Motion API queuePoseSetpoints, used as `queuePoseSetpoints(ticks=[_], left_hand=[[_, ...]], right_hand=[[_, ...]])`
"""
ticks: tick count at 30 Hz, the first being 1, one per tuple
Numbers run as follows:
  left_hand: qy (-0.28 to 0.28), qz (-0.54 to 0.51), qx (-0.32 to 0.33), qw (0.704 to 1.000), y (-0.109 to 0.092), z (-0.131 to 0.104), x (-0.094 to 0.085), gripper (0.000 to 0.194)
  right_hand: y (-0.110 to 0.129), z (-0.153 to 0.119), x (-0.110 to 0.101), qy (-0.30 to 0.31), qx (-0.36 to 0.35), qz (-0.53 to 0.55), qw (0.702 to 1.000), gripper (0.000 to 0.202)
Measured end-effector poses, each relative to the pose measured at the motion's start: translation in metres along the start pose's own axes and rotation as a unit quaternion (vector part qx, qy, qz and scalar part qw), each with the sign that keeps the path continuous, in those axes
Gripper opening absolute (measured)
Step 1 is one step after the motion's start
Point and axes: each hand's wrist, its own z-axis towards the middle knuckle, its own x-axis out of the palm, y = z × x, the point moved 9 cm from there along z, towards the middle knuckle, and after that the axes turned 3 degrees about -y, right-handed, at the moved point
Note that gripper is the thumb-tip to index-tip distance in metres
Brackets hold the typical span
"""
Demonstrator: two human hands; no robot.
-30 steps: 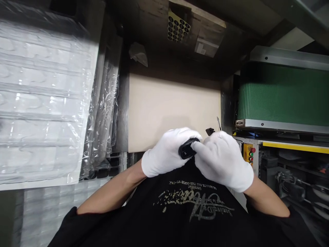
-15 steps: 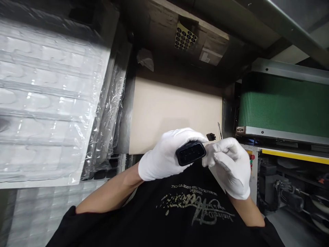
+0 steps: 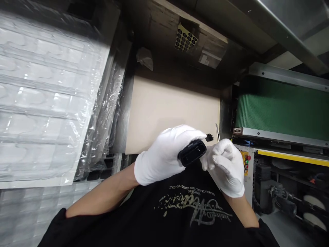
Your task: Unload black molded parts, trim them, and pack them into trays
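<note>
White gloves on both hands, black printed T-shirt (image 3: 180,212).

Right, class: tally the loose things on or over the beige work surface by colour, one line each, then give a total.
White: 2, gloved left hand, gloved right hand
Black: 2, black part in the left hand, small black piece
Silver: 1, thin metal tool
Total: 5

Two gloved hands, one black connector (image 3: 192,154), one green conveyor belt (image 3: 280,109), one beige mat (image 3: 164,109)
</note>
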Motion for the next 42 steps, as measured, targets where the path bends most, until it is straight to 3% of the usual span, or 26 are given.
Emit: queuePoseSetpoints(ticks=[3, 13, 16, 20, 22, 25, 28, 31, 33, 35, 37, 39, 42], left_hand=[[0.005, 0.001, -0.001, 1.0, 0.0, 0.0, 0.002, 0.024], [0.025, 0.001, -0.064, 0.998, 0.011, -0.008, 0.014, 0.029], [0.032, 0.0, -0.076, 0.997, 0.012, -0.01, 0.02, 0.03], [0.05, -0.007, -0.091, 0.995, 0.014, -0.014, 0.029, 0.025], [0.078, -0.003, -0.122, 0.99, 0.025, -0.016, 0.039, 0.025], [0.199, 0.046, -0.223, 0.953, 0.069, -0.024, 0.073, 0.031], [0.399, 0.172, -0.265, 0.861, 0.125, -0.039, 0.133, 0.038], [0.543, 0.267, -0.217, 0.767, 0.164, -0.049, 0.205, 0.043], [0.582, 0.284, -0.195, 0.737, 0.179, -0.052, 0.25, 0.037], [0.605, 0.295, -0.186, 0.715, 0.189, -0.055, 0.284, 0.026], [0.619, 0.309, -0.178, 0.699, 0.197, -0.059, 0.304, 0.02], [0.62, 0.32, -0.173, 0.696, 0.203, -0.061, 0.309, 0.023], [0.594, 0.328, -0.171, 0.714, 0.209, -0.062, 0.299, 0.041]], right_hand=[[-0.002, -0.001, -0.001, 0.004, 0.007, 0.007, 1.0, 0.01], [-0.002, -0.008, -0.004, -0.011, 0.022, 0.056, 0.998, 0.013], [0.003, -0.01, -0.014, -0.012, 0.005, 0.102, 0.995, 0.005], [0.035, -0.022, -0.056, -0.017, -0.128, 0.109, 0.986, 0.053], [0.041, -0.03, -0.083, -0.025, -0.176, 0.071, 0.981, 0.064], [0.013, -0.035, -0.136, -0.153, -0.15, -0.053, 0.975, 0.057], [-0.042, -0.044, -0.182, -0.275, -0.068, -0.221, 0.933, 0.045], [-0.113, -0.055, -0.209, -0.286, 0.046, -0.344, 0.893, 0.041], [-0.154, -0.065, -0.222, -0.279, 0.111, -0.396, 0.868, 0.034], [-0.182, -0.067, -0.232, -0.277, 0.145, -0.418, 0.853, 0.025], [-0.191, -0.056, -0.241, -0.281, 0.144, -0.441, 0.84, 0.038], [-0.187, -0.028, -0.247, -0.265, 0.128, -0.495, 0.817, 0.053], [-0.181, 0.028, -0.244, -0.148, 0.131, -0.615, 0.763, 0.055]])
